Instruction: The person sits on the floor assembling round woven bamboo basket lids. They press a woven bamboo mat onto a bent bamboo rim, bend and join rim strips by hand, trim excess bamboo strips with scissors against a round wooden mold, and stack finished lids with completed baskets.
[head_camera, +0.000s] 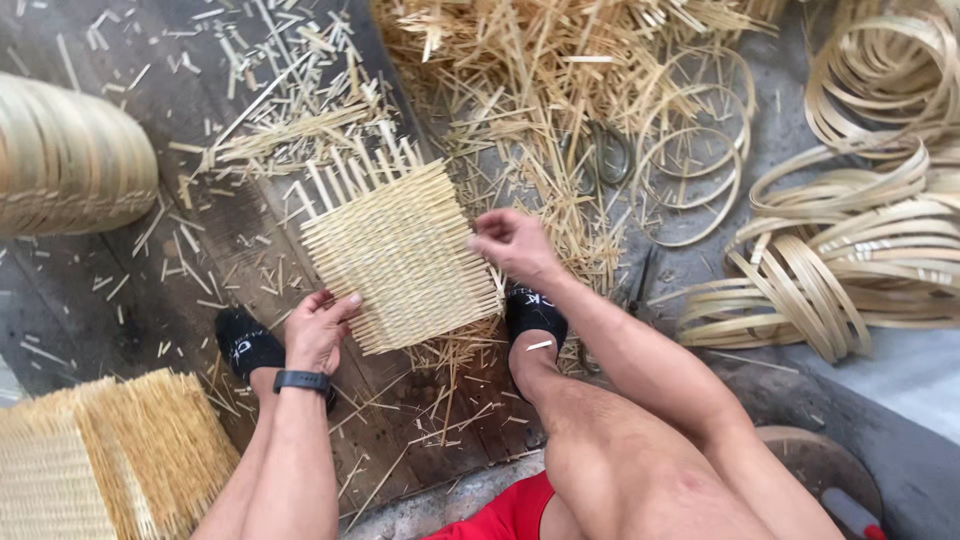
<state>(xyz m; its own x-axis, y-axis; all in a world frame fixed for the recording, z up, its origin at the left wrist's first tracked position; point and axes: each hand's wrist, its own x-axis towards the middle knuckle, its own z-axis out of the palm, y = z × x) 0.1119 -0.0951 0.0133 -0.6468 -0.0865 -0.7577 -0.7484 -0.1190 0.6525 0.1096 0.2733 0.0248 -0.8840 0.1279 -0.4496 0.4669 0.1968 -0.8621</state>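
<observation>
A small square mat woven of pale bamboo strips lies tilted on the dark wooden floor between my feet, with loose strip ends sticking out along its far edge. My left hand, with a black band on the wrist, grips the mat's near left edge. My right hand pinches the mat's right edge with closed fingers. Both feet wear black socks.
A heap of loose bamboo strips lies behind the mat, with scissors among them. Coiled bamboo hoops pile up at right. A stack of woven mats sits at lower left, a woven basket at far left.
</observation>
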